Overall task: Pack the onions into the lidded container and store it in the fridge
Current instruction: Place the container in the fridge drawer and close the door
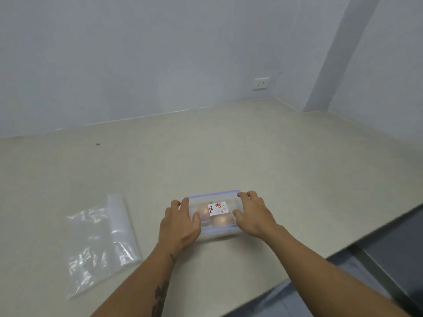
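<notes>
Both your left hand (179, 221) and right hand (253, 213) clasped the box (211, 216) ends, lid on over the onions (223, 219), probably to lift it level.

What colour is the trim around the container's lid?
Blue, a thin band around the rim of the clear lid. Seen in the head view, the only one.

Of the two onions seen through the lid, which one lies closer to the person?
The onion near the right hand, below the white sticker. The other onion lies farther back, toward the left hand.
</notes>
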Demonstrator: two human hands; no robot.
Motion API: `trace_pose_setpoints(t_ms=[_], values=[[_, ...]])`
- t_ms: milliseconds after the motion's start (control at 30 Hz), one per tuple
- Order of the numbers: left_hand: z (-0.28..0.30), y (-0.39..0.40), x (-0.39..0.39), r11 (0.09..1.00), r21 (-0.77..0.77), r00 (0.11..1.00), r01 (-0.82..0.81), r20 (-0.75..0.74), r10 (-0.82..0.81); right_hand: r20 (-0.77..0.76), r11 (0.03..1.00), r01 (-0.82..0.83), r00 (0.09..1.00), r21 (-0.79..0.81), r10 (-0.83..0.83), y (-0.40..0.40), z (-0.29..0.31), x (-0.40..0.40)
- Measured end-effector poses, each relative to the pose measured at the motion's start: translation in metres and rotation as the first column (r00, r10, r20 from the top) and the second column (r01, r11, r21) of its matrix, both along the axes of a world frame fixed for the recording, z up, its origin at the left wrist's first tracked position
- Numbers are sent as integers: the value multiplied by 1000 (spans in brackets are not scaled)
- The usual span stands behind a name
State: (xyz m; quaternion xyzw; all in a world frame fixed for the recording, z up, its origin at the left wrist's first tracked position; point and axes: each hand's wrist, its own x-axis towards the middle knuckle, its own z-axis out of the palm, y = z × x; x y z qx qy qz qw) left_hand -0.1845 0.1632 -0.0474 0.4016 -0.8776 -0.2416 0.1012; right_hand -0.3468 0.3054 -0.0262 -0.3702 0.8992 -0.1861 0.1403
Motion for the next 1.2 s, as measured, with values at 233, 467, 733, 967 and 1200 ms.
trace_pose_setpoints(t_ms=[233, 467, 733, 967, 1200], values=[[-18, 22, -29, 964, 183, 944, -194, -231, 234, 135, 973, 6, 990, -233, 26, -14, -35, -15], [-19, 33, -34, 959, 182, 910, -219, -316, 268, 134, 948, 117, 988, -297, -80, 0, -46, -3], [3, 79, -27, 991, 99, 882, 94, -470, -37, 72, 818, 427, 898, -386, -435, 81, -18, 51], [17, 197, -27, 870, 105, 780, 481, -504, -371, 10, 617, 648, 693, -447, -721, 218, 10, 115], [20, 356, -22, 583, 71, 535, 809, -501, -681, 32, 311, 855, 355, -415, -934, 379, 5, 178]])
